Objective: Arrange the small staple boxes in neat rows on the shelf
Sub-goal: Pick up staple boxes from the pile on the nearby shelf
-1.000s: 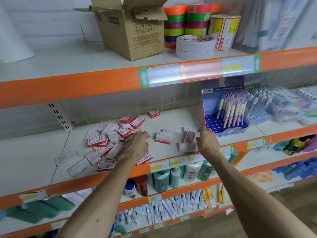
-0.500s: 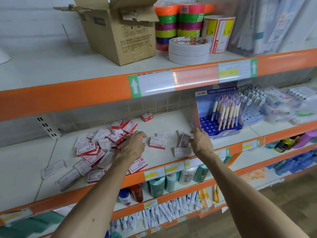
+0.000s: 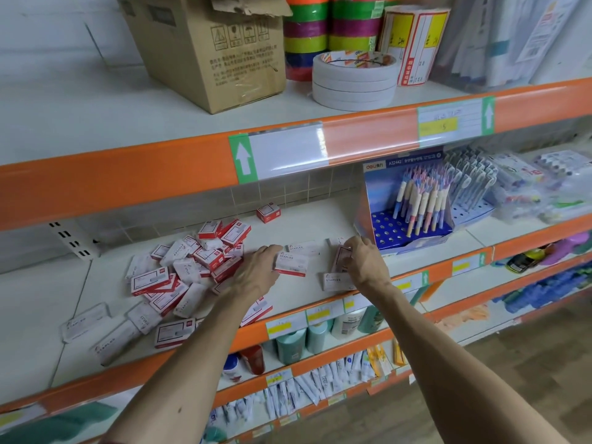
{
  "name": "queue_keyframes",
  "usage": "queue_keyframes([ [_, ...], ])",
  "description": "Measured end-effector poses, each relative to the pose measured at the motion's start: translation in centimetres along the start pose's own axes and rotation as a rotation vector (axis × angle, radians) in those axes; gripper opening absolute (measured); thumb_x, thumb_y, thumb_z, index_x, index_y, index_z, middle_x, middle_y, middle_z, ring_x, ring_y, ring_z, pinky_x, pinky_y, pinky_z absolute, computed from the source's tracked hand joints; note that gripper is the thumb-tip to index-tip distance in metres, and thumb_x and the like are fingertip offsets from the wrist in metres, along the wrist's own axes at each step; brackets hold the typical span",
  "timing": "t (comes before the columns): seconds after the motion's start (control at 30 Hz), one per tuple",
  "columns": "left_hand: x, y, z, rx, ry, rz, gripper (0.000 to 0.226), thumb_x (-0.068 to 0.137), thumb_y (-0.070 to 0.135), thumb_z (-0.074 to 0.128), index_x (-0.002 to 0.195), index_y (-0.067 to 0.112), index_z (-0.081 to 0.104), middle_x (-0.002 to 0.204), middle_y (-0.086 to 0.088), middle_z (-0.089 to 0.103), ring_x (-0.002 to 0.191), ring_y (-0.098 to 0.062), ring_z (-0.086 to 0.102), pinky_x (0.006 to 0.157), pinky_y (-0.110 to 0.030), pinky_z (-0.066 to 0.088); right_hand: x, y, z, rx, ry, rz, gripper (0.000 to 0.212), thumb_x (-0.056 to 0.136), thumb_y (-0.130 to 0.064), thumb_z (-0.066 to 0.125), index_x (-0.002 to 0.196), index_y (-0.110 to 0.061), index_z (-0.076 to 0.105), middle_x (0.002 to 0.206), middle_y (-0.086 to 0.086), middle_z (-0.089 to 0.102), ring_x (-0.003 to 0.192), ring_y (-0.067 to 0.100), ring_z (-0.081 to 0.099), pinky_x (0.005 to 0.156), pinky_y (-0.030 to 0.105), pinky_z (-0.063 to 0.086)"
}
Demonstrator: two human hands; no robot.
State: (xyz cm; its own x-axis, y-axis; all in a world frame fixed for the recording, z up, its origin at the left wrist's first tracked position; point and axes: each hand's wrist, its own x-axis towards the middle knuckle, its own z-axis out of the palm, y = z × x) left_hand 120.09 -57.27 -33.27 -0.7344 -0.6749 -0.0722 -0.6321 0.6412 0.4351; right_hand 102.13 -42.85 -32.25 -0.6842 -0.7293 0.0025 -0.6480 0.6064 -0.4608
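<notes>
The middle shelf (image 3: 320, 219) carries all the staple boxes. A loose pile (image 3: 192, 270) lies on its left part, with the boxes pointing every way, some red face up and some white face up. A few more lie scattered toward the front left. A lone box (image 3: 268, 212) sits well behind, near the tiled back wall.

Right of the pile, the left hand (image 3: 256, 274) reaches across the shelf. Its fingers are fairly straight and the tips meet the left end of the flat box (image 3: 292, 265). This box lies label up, long axis left to right along the shelf. The thumb is hidden, so I cannot tell if the hand pinches it. Just behind lies the rear box (image 3: 302, 246), flat too, long axis the same way.

The right hand (image 3: 365, 264) curls its fingers over the tilted box (image 3: 341, 261) and pinches it. The box is up on an edge, broad face turned left, long axis more or less front to back. Below the hand, near the orange lip, lies the front box (image 3: 334, 282), flat, long axis along the edge.

A pen display (image 3: 413, 203) stands just right of the right hand. On the upper shelf are a carton (image 3: 208, 43) and tape rolls (image 3: 352, 78)
</notes>
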Motion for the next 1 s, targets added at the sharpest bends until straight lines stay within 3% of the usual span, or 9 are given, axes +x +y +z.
queue_keyframes([
  [0.1, 0.4, 0.2, 0.4, 0.004, -0.028, 0.002, 0.056, 0.087, 0.009, 0.066, 0.139, 0.019, 0.045, 0.125, -0.004, 0.056, 0.11, -0.022, 0.057, 0.093, -0.039, 0.052, 0.0, 0.7, -0.2, 0.005, 0.006, 0.002, 0.027, 0.093, -0.003, 0.047, 0.118, -0.008, 0.056, 0.119, 0.014, 0.058, 0.108, 0.031, 0.054, 0.09, 0.039, 0.048],
  [0.27, 0.5, 0.2, 0.8, 0.032, 0.013, 0.006, 0.035, 0.084, 0.015, 0.072, 0.113, 0.019, 0.053, 0.111, -0.001, 0.057, 0.091, -0.015, 0.053, 0.071, -0.025, 0.044, -0.5, 1.3, -0.4, 0.059, 0.006, -0.002, 0.029, 0.092, -0.001, 0.049, 0.118, -0.007, 0.058, 0.121, 0.014, 0.06, 0.109, 0.03, 0.057, 0.093, 0.039, 0.048],
  [0.5, 0.2, 0.1, 0.5, 0.027, -0.013, 0.002, 0.033, 0.082, 0.019, 0.075, 0.108, 0.02, 0.055, 0.112, 0.002, 0.054, 0.107, -0.02, 0.051, 0.09, -0.038, 0.049, -0.1, 0.9, 0.0, 0.042, -0.007, 0.018, 0.025, 0.095, -0.005, 0.047, 0.118, -0.008, 0.055, 0.118, 0.013, 0.058, 0.107, 0.031, 0.056, 0.092, 0.043, 0.05],
  [1.0, -1.8, -1.2, -1.3, 0.041, 0.133, -0.084, 0.036, 0.084, 0.02, 0.073, 0.116, 0.019, 0.054, 0.116, 0.002, 0.057, 0.104, -0.015, 0.052, 0.078, -0.027, 0.044, -0.2, 0.3, 0.0, 0.034, -0.058, 0.012, 0.031, 0.094, -0.003, 0.045, 0.123, -0.011, 0.051, 0.122, 0.016, 0.06, 0.108, 0.035, 0.057, 0.09, 0.045, 0.052],
])
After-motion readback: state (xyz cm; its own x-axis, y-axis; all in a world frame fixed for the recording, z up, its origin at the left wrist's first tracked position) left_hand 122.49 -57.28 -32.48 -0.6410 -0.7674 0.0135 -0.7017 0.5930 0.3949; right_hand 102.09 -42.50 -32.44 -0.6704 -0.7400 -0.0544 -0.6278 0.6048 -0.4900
